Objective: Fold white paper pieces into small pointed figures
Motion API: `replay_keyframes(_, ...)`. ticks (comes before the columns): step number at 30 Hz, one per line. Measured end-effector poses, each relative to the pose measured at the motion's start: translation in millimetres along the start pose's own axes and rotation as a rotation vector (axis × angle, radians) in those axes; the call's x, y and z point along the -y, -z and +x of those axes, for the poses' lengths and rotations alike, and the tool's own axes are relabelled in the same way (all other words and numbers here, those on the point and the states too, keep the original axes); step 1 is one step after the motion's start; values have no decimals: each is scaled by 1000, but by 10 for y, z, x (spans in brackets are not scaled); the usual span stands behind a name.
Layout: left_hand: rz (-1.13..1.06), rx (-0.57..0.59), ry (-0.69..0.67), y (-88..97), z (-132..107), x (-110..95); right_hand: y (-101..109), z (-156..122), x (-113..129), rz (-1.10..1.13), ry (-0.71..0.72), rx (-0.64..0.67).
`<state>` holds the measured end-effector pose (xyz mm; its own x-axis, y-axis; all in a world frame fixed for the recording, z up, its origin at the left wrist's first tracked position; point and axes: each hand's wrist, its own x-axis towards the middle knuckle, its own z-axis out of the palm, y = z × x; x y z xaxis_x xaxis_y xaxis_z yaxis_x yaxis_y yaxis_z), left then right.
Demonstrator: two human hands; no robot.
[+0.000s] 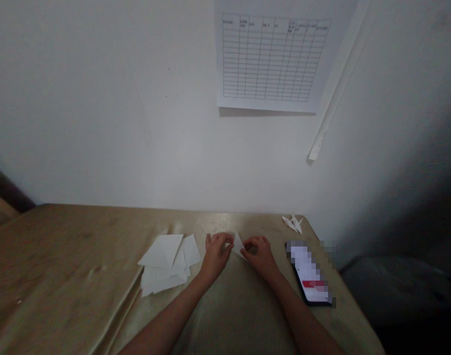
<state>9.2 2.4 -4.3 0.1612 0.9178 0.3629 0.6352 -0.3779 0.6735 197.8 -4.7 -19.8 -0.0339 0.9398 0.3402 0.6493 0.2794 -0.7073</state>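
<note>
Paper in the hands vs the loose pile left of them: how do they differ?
The held paper is small and folded to a point; the pile holds larger, flat sheets. The held paper is pinched between left hand and right hand; the pile lies untouched on the table. Both are white.

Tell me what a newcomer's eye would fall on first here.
The left hand and right hand pinch a small white folded paper piece over the tan table. A loose stack of white paper sheets lies left of them, a black smartphone right. A white printed grid sheet hangs on the wall above.
</note>
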Motion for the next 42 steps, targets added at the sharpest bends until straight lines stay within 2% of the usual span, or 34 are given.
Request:
replay_keyframes(4,31,-5,2,-24,-9,4,-17,-19,7,-17,-19,-27)
replay_keyframes(15,83,119,-23,-72,-8,3,33,-15,5,44,1,-15)
replay_keyframes(28,52,162,3,-61,-12,-35,45,-16,-6,31,-4,58)
replay_keyframes(42,42,182,17,-60,-22,-28,35,-20,-13,40,-35,57)
